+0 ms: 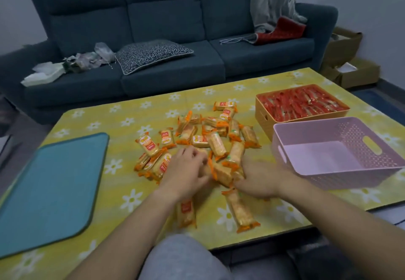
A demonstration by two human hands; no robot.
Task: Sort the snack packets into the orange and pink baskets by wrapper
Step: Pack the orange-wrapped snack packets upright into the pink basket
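1. A grey-trousered knee [175, 257] sits closest, below the table edge, and both bare forearms reach over it to the heap
2. The left hand [186, 171] lies on the near edge of the heap, its fingers curled round one or more of the yellow packets [210, 139], the ones with crimped orange ends
3. The right hand [260, 182] comes in from the opposite side with its fingers pushed against the same cluster; blur hides them, so I cannot tell whether it grasps or only touches
4. Two strays lie nearer the person: one packet [185, 211] partly under the left forearm, another [240, 210] just below the right wrist
5. The rest of the heap is spread loose on the yellow flowered table cover [109, 115], between the teal mat [50, 192] and the baskets
6. The pink basket [328, 176], just beside the right hand, shows a bare floor with no packets in it; behind it the orange basket [263, 113] is packed with red packets [302, 102]
7. By my reading the red wrappers are finished, about half the job, and every yellow packet has yet to go, presumably into the pink basket
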